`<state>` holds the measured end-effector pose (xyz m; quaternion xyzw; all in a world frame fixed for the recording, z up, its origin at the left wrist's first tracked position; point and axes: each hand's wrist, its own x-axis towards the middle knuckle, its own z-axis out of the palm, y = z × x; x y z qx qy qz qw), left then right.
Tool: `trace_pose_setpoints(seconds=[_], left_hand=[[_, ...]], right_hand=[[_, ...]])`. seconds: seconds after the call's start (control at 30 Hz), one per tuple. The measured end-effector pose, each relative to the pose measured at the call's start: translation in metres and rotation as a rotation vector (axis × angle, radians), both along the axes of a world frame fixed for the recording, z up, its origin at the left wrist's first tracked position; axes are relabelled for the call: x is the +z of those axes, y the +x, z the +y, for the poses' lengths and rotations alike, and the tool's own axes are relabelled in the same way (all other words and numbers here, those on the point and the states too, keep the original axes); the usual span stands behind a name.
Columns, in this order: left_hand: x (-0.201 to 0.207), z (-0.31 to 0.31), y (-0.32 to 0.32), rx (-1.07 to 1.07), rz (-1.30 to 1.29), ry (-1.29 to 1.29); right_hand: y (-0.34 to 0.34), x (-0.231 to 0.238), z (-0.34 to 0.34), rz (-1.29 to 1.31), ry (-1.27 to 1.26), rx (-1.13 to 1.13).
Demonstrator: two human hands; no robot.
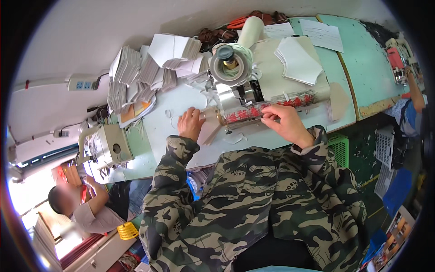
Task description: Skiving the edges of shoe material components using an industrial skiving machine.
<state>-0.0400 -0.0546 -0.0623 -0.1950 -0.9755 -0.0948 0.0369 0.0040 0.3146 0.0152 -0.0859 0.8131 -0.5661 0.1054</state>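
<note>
A sewing machine (233,90) with a pale body stands on the table in front of me. Red-patterned clear wrap covers its front arm (272,106). At the left end of that arm lies a flat beige-white piece (209,127). My left hand (190,123) is at the piece's left edge, fingers bent and thumb against it. My right hand (286,123) is over the red-patterned arm, thumb and forefinger drawn together; what is between them, if anything, is too small to make out. A roll of pale narrow tape (231,68) sits on top of the machine.
Stacks of white cut pieces (131,77) stand at the back left. More white pieces (299,61) lie right of the machine. Another sewing machine (108,145) is at the left, near a seated person (88,208). A green crate (339,149) stands below the table's right side.
</note>
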Motion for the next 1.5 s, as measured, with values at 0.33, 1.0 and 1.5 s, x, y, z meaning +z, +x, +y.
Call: trace_pose_setpoints(seconds=[0.33,1.0,1.5], left_hand=[[0.146,0.059,-0.047,-0.077,-1.133,0.594],[0.124,0.116,-0.046,-0.214,-0.752,0.223],[0.088,0.075,-0.1,-0.137,-1.285,0.4]], right_hand=[[-0.008,0.009,0.002,0.07,-0.003,-0.049],[-0.064,0.026,0.002,0.054,0.378,0.307],[-0.037,0.013,-0.01,-0.076,0.065,0.106]])
